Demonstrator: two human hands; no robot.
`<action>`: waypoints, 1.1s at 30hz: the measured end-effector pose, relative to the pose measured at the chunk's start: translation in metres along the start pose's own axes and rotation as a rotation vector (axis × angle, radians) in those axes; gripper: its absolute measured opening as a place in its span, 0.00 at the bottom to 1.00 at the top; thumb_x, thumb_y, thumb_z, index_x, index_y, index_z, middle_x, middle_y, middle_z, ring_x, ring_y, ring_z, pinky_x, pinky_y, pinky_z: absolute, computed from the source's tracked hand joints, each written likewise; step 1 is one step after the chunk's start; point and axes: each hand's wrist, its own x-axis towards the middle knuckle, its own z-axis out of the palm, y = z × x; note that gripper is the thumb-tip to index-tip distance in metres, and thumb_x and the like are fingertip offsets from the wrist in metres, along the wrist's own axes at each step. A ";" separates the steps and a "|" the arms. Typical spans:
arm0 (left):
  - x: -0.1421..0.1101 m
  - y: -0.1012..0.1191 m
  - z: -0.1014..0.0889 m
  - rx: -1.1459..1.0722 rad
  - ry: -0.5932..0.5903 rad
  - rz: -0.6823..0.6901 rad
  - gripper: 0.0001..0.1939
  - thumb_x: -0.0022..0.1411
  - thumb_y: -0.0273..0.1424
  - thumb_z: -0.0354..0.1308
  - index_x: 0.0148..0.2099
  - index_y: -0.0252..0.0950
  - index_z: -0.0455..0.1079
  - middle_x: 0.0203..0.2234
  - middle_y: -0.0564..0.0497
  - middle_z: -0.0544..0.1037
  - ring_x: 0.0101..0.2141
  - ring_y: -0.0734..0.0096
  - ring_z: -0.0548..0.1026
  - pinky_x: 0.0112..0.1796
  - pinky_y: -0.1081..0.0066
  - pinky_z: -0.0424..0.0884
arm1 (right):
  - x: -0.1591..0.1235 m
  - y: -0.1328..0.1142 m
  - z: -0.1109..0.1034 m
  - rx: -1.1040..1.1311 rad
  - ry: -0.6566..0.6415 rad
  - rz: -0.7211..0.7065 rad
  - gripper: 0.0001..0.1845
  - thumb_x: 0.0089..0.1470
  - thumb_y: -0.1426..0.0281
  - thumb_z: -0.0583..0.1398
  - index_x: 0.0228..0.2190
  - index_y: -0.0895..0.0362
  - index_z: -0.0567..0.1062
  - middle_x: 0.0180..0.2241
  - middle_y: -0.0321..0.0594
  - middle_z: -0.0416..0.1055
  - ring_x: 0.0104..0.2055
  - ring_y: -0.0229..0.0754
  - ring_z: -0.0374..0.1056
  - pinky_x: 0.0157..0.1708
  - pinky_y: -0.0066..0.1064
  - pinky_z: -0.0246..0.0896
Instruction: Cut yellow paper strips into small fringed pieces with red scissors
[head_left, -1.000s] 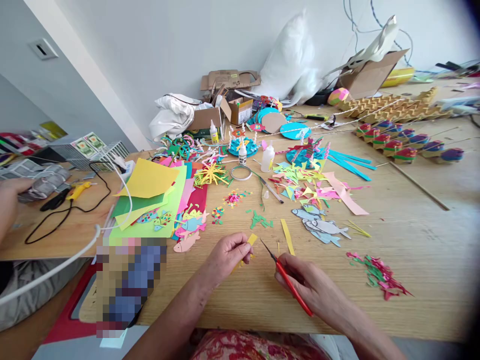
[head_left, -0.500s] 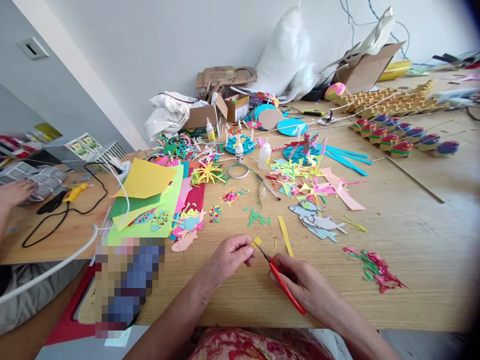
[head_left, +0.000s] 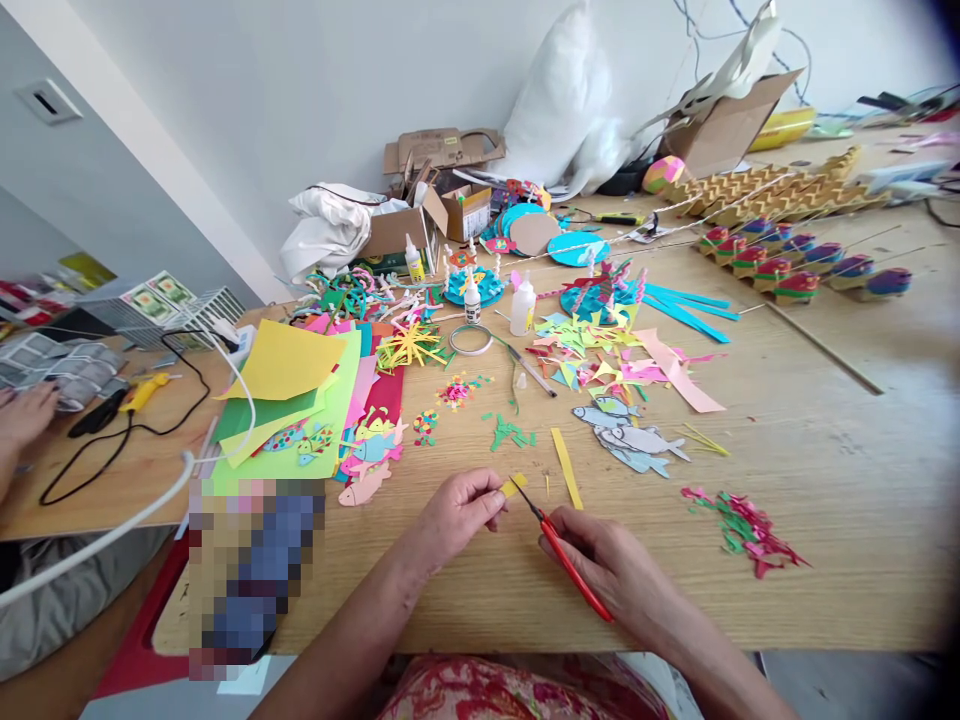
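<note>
Scissors (head_left: 576, 570) with red handles rest in a person's right hand (head_left: 621, 562), fingers curled closed around them, tips at a small yellow paper piece (head_left: 513, 486) pinched between the left hand's (head_left: 466, 512) thumb and fingers above a wooden table (head_left: 480, 610). Just beyond lies a yellow strip (head_left: 567, 470); farther back, green scraps (head_left: 510, 433) and blue-grey paper fish (head_left: 637, 440), then glue bottles (head_left: 523, 310) and, by the wall (head_left: 390, 80), cardboard boxes (head_left: 469, 215).
</note>
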 end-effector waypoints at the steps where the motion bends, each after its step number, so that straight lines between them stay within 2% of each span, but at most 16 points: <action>1: 0.000 0.000 0.000 0.000 0.000 -0.001 0.09 0.55 0.33 0.50 0.26 0.32 0.62 0.18 0.56 0.63 0.23 0.78 0.62 0.27 0.76 0.59 | 0.000 0.001 0.000 0.000 0.001 0.001 0.18 0.55 0.60 0.46 0.20 0.56 0.60 0.17 0.30 0.56 0.21 0.34 0.52 0.20 0.24 0.46; 6: 0.000 -0.002 0.000 -0.005 0.004 0.000 0.10 0.56 0.33 0.50 0.26 0.32 0.62 0.19 0.56 0.63 0.23 0.78 0.63 0.28 0.76 0.59 | 0.000 0.002 -0.001 0.008 -0.014 0.019 0.18 0.56 0.59 0.45 0.21 0.56 0.62 0.18 0.31 0.59 0.21 0.35 0.54 0.21 0.25 0.48; 11: 0.001 0.002 0.001 -0.023 0.069 0.009 0.10 0.56 0.34 0.49 0.27 0.32 0.62 0.19 0.55 0.64 0.23 0.78 0.63 0.28 0.76 0.60 | -0.005 0.000 -0.004 -0.018 -0.062 0.004 0.16 0.56 0.59 0.45 0.25 0.55 0.62 0.22 0.33 0.64 0.24 0.37 0.59 0.24 0.27 0.51; 17: 0.001 0.009 0.005 -0.051 0.053 0.040 0.11 0.56 0.35 0.50 0.27 0.33 0.63 0.19 0.55 0.64 0.23 0.77 0.63 0.29 0.76 0.60 | -0.005 -0.007 -0.006 -0.055 -0.071 -0.005 0.15 0.56 0.61 0.45 0.24 0.55 0.61 0.22 0.35 0.65 0.24 0.38 0.60 0.25 0.27 0.51; 33: 0.004 0.006 0.009 -0.031 0.017 0.012 0.09 0.56 0.33 0.49 0.28 0.32 0.63 0.20 0.55 0.63 0.24 0.77 0.62 0.29 0.76 0.60 | -0.004 -0.001 -0.002 -0.018 -0.011 -0.010 0.16 0.57 0.61 0.44 0.22 0.56 0.60 0.19 0.31 0.60 0.21 0.35 0.54 0.22 0.25 0.48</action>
